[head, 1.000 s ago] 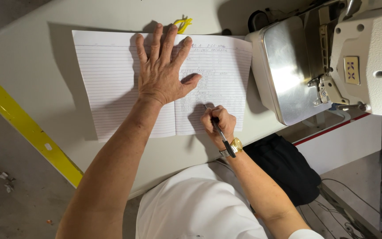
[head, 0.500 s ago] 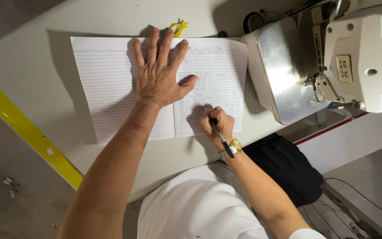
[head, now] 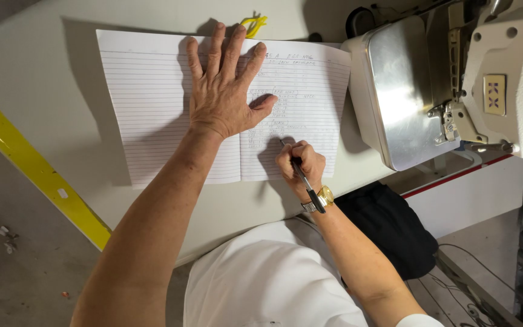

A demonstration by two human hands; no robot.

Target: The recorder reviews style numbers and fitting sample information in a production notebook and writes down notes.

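Note:
An open lined notebook (head: 152, 91) lies flat on the pale table (head: 37, 72). My left hand (head: 225, 91) presses flat on its middle, fingers spread across the fold. My right hand (head: 301, 166), with a gold wristwatch (head: 323, 197), grips a dark pen (head: 301, 175) whose tip touches the lower part of the right page, below several handwritten lines.
A white sewing machine (head: 509, 79) with a shiny metal plate (head: 394, 91) stands at the right. A small yellow object (head: 254, 24) lies beyond the notebook's top edge. A yellow strip (head: 31, 172) runs along the table's left edge. Dark cloth (head: 388, 230) sits below the table.
The view has shifted slightly; both hands stay on the notebook, with the pen hand making only small movements on the right page.

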